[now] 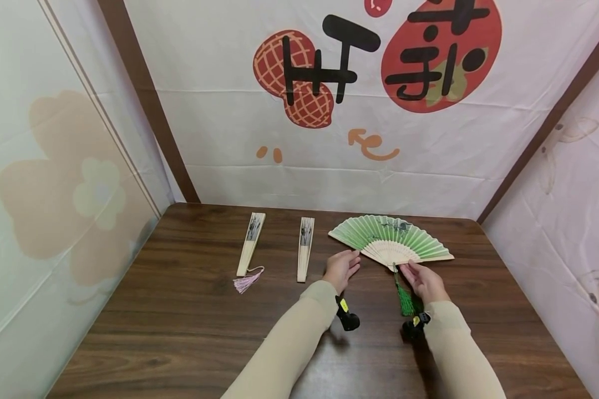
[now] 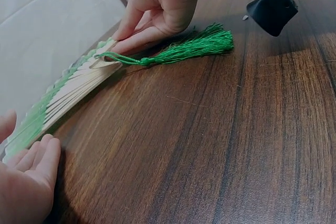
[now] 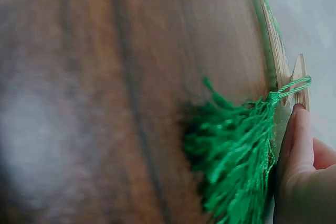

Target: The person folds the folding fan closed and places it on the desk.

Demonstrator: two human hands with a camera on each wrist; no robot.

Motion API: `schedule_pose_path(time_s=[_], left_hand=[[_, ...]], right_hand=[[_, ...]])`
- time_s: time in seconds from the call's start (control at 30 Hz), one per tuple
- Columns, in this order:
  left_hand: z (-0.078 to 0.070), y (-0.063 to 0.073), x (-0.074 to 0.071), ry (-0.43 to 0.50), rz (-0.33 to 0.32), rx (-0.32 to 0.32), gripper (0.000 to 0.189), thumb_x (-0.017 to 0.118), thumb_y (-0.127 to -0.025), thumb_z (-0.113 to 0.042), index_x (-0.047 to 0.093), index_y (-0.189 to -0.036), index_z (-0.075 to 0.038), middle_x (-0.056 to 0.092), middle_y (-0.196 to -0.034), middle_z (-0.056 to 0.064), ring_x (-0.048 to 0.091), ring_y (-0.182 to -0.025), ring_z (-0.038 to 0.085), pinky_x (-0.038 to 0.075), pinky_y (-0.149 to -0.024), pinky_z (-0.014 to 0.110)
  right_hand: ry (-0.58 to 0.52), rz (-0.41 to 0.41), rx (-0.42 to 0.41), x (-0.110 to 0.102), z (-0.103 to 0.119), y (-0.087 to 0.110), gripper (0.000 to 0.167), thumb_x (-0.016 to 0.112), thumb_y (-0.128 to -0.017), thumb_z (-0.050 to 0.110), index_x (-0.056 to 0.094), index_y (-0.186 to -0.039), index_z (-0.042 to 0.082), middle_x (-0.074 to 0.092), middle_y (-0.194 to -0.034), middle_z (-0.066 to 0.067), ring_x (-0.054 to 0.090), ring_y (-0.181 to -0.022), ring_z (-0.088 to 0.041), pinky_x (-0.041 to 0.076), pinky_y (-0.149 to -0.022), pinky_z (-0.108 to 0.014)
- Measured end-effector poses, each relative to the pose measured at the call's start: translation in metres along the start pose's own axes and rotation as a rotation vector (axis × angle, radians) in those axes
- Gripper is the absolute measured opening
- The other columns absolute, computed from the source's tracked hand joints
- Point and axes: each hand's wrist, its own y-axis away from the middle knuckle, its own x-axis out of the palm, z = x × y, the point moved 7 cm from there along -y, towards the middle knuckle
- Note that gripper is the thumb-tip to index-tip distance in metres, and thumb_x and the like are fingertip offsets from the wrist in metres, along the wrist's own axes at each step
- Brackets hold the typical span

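Note:
A green folding fan lies spread at the back right, its pale ribs meeting at a pivot toward the person. My right hand pinches the fan's right guard stick close to the pivot, between thumb and fingers. A green tassel hangs from the pivot onto the wood beside that hand. My left hand is at the fan's left edge, fingers extended and fingertips right by the outer stick. In the left wrist view, the left thumb stands apart from those fingers, with the fan's green edge showing between them.
Two folded fans lie left of the hands: one with a pink tassel, another nearer the left hand. The brown wooden table ends at a printed cloth backdrop, with cloth walls at both sides.

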Motion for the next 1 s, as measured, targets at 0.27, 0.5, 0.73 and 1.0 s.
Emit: schedule_pose_path(time_s=[0.27, 0.5, 0.73, 1.0], left_hand=[[-0.001, 0.001, 0.0, 0.009, -0.011, -0.004, 0.048, 0.056, -0.099, -0.004, 0.042, -0.142, 0.013, 0.052, -0.142, 0.027, 0.051, -0.133, 0.038, 0.046, -0.113, 0.041], [0.002, -0.002, -0.003, 0.066, -0.053, -0.007, 0.046, 0.054, -0.099, 0.001, 0.043, -0.141, 0.014, 0.051, -0.143, 0.03, 0.05, -0.134, 0.041, 0.047, -0.112, 0.042], [0.003, -0.001, -0.008, 0.193, -0.068, -0.002, 0.047, 0.048, -0.101, 0.004, 0.036, -0.145, 0.015, 0.04, -0.148, 0.036, 0.042, -0.139, 0.046, 0.045, -0.114, 0.043], [-0.002, -0.001, -0.008, 0.261, -0.06, 0.017, 0.047, 0.047, -0.101, 0.003, 0.037, -0.146, 0.013, 0.04, -0.148, 0.035, 0.042, -0.139, 0.045, 0.044, -0.114, 0.042]], right_hand=[[0.018, 0.032, -0.009, 0.002, -0.003, 0.008, 0.036, 0.046, -0.102, 0.003, 0.065, -0.072, 0.005, 0.068, -0.07, -0.009, 0.071, -0.066, -0.016, 0.06, -0.082, -0.019], [0.032, 0.077, -0.038, 0.003, -0.007, 0.016, 0.035, 0.046, -0.102, 0.003, 0.065, -0.073, 0.006, 0.068, -0.071, -0.007, 0.071, -0.069, -0.015, 0.059, -0.085, -0.019], [0.037, 0.091, -0.059, 0.005, -0.012, 0.018, 0.029, 0.057, -0.097, -0.001, 0.067, -0.072, 0.006, 0.07, -0.071, -0.007, 0.072, -0.07, -0.014, 0.061, -0.08, -0.019], [0.058, 0.115, -0.109, 0.013, -0.016, 0.026, 0.036, 0.048, -0.101, 0.002, 0.067, -0.072, 0.008, 0.069, -0.071, -0.005, 0.072, -0.071, -0.013, 0.061, -0.079, -0.02]])
